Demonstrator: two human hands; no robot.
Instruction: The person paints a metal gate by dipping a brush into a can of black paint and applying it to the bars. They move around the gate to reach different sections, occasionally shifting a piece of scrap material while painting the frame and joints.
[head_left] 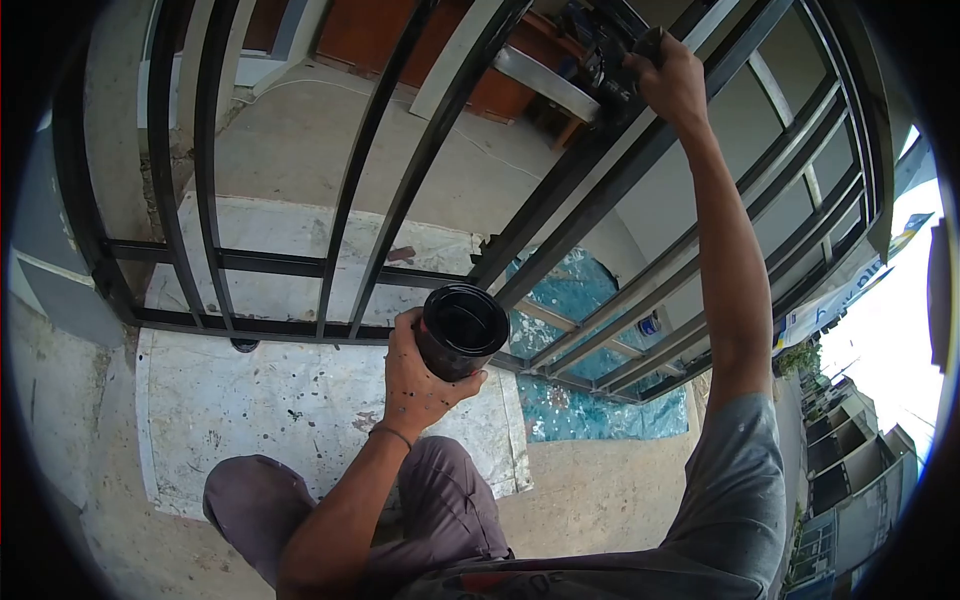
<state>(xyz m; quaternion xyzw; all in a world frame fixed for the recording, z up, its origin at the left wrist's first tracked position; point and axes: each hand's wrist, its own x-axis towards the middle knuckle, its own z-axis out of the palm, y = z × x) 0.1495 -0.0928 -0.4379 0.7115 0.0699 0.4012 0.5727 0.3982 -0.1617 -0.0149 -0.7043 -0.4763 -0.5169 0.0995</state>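
My left hand (pixel 418 385), spotted with dark paint, is wrapped round a can of black paint (pixel 463 325), its open top facing up. Raised high at the upper right, my right hand (pixel 672 82) is closed at the dark metal gate (pixel 560 215), near its latch area. A dark object shows between its fingers, too unclear to name. Vertical black bars (pixel 345 200) of the gate stand in front of me, joined by low crossbars. The bars on the right side look partly grey.
A paint-spotted white sheet (pixel 250 420) lies under the gate, beside a teal sheet (pixel 600 410). A small container (pixel 649 324) stands behind the right-hand bars. Wooden furniture (pixel 385 45) is beyond the gate. My knees are bent below the can.
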